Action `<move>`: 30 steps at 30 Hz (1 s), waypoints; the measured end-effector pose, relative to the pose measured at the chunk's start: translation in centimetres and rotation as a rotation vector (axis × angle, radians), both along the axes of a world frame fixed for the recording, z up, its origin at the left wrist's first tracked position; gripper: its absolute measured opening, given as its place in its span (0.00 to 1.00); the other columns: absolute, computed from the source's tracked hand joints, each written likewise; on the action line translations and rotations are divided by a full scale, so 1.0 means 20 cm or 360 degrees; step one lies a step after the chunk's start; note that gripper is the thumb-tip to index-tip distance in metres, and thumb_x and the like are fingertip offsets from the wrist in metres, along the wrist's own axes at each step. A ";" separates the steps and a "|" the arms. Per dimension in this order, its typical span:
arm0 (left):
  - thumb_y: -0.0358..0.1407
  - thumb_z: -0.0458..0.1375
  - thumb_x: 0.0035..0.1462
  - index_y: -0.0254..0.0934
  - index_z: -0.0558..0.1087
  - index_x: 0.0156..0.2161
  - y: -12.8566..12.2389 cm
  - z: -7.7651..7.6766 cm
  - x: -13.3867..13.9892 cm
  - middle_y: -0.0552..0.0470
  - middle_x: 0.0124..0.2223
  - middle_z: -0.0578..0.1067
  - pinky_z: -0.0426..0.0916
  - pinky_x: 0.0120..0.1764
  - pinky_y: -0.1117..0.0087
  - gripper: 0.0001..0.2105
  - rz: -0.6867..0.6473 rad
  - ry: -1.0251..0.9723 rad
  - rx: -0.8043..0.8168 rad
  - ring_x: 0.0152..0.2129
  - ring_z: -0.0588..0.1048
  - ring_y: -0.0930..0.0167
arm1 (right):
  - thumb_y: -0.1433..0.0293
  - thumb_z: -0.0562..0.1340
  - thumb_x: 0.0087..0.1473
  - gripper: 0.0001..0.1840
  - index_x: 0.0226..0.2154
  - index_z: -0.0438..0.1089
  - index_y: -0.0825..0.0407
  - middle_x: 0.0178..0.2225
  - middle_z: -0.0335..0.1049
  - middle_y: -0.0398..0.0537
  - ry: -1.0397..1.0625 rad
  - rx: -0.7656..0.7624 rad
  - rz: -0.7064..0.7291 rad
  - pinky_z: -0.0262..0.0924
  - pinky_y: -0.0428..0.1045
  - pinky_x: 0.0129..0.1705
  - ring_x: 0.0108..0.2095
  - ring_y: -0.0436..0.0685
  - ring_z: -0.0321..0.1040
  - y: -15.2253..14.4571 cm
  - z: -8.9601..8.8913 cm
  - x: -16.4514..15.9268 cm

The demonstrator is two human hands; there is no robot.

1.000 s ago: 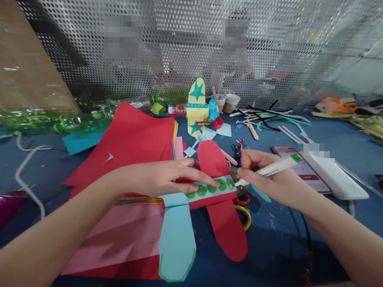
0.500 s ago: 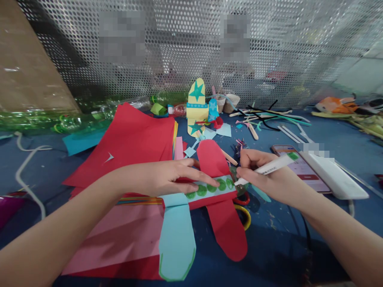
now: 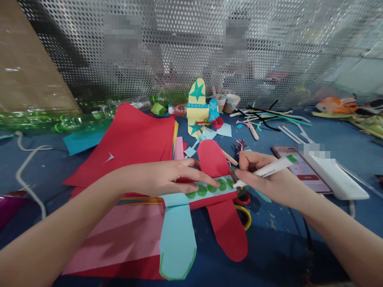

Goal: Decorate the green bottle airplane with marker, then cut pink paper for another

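In my right hand (image 3: 257, 173) is a white marker (image 3: 273, 167) with a green end, pinched between thumb and fingers. Its tip touches the right end of a light blue strip (image 3: 212, 195) that bears a row of green dots. My left hand (image 3: 179, 177) lies over the strip with its fingers stretched out, pressing it down and covering part of it. The strip runs along a red paper shape (image 3: 229, 231) with rounded wings above and below. From its left end a light blue paper flap (image 3: 178, 239) with green edge lines extends toward me.
Red paper sheets (image 3: 137, 135) are stacked at left, pink paper (image 3: 119, 231) below. Behind stands a yellow paper plane (image 3: 196, 111) with stars. Scissors (image 3: 247, 219) lie partly under the red shape. A phone (image 3: 299, 167) and a white power bank (image 3: 338, 177) lie at right.
The marker tip has shifted slightly left and down. The rightmost dot, an outline with gaps before, is now filled with more green. My left hand has stayed in place.
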State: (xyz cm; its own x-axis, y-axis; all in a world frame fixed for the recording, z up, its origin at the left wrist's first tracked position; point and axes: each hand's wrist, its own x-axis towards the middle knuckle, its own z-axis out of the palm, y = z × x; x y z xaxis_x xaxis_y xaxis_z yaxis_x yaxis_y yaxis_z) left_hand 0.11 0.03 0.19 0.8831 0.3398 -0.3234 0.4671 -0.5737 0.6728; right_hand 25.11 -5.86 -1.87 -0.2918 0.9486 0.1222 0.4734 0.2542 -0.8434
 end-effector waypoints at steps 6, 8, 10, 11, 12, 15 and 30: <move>0.38 0.48 0.69 0.56 0.65 0.60 0.00 -0.01 0.00 0.54 0.40 0.62 0.64 0.44 0.73 0.18 0.0000 -0.0026 0.0011 0.31 0.66 0.75 | 0.72 0.58 0.50 0.13 0.19 0.55 0.48 0.17 0.51 0.34 0.0018 -0.0029 0.0019 0.39 0.46 0.20 0.18 0.46 0.45 -0.01 0.01 -0.01; 0.39 0.48 0.69 0.56 0.65 0.60 0.00 -0.01 0.00 0.53 0.40 0.63 0.64 0.43 0.73 0.17 -0.0002 -0.0032 0.0014 0.31 0.66 0.74 | 0.72 0.58 0.50 0.13 0.19 0.55 0.49 0.17 0.51 0.34 0.0023 -0.0038 0.0036 0.39 0.45 0.20 0.18 0.46 0.44 -0.01 0.01 -0.01; 0.40 0.48 0.69 0.56 0.65 0.60 0.00 -0.01 0.00 0.53 0.40 0.63 0.64 0.43 0.73 0.17 -0.0004 -0.0034 0.0011 0.31 0.66 0.74 | 0.72 0.58 0.50 0.13 0.19 0.54 0.49 0.17 0.51 0.34 0.0021 -0.0042 0.0025 0.39 0.45 0.20 0.19 0.46 0.44 -0.01 0.01 -0.01; 0.40 0.48 0.69 0.56 0.65 0.60 0.00 -0.01 0.00 0.53 0.40 0.63 0.64 0.44 0.73 0.17 -0.0003 -0.0037 0.0006 0.31 0.66 0.73 | 0.72 0.58 0.50 0.13 0.19 0.54 0.49 0.17 0.52 0.34 0.0018 -0.0039 0.0025 0.39 0.45 0.20 0.19 0.46 0.45 -0.01 0.01 -0.01; 0.40 0.48 0.69 0.55 0.65 0.60 0.00 -0.01 0.00 0.53 0.40 0.63 0.64 0.44 0.73 0.17 -0.0002 -0.0039 0.0003 0.31 0.66 0.73 | 0.72 0.58 0.50 0.13 0.19 0.54 0.49 0.17 0.52 0.34 0.0013 -0.0037 0.0033 0.39 0.45 0.20 0.19 0.46 0.45 -0.01 0.02 -0.01; 0.39 0.47 0.69 0.54 0.65 0.61 0.00 -0.01 0.00 0.53 0.40 0.62 0.64 0.44 0.72 0.18 0.0000 -0.0032 -0.0004 0.31 0.66 0.74 | 0.72 0.58 0.49 0.13 0.19 0.54 0.48 0.17 0.52 0.34 0.0003 -0.0020 0.0031 0.39 0.46 0.20 0.18 0.46 0.45 -0.01 0.02 -0.01; 0.40 0.47 0.69 0.55 0.65 0.61 0.00 0.00 0.00 0.53 0.41 0.63 0.63 0.45 0.72 0.17 0.0001 -0.0010 -0.0004 0.32 0.66 0.74 | 0.72 0.58 0.49 0.13 0.19 0.54 0.48 0.17 0.50 0.34 -0.0017 -0.0006 0.0020 0.39 0.46 0.20 0.18 0.46 0.44 -0.01 0.02 -0.01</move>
